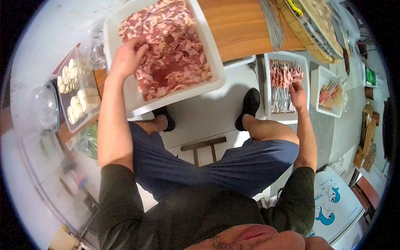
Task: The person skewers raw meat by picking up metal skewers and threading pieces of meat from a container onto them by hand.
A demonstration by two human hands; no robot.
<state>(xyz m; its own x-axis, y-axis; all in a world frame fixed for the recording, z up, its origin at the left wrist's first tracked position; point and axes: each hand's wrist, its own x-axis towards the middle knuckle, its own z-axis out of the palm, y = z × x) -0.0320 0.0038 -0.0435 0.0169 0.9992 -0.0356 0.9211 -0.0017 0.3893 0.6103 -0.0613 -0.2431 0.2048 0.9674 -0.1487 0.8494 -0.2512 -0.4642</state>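
My left hand (128, 58) reaches over the left rim of a large white tub (213, 54) full of raw sliced meat (175, 46). Its thumb and fingers are apart, with the tips at the meat. To the right, my right hand (298, 96) is over a white tray (268, 110) of skewers. Its fingers are closed at a meat skewer (294, 79) on the row's right side. Several meat skewers (281, 74) lie side by side there, meat at the far end and bare sticks toward me.
Bare metal skewers (271, 25) lie on the wooden table (233, 29) beside a round chopping block (310, 31). A smaller white tray (316, 98) holds more skewers. On the left are clear containers (68, 118) of pale pieces. A white box with dolphin pictures (335, 208) stands at right.
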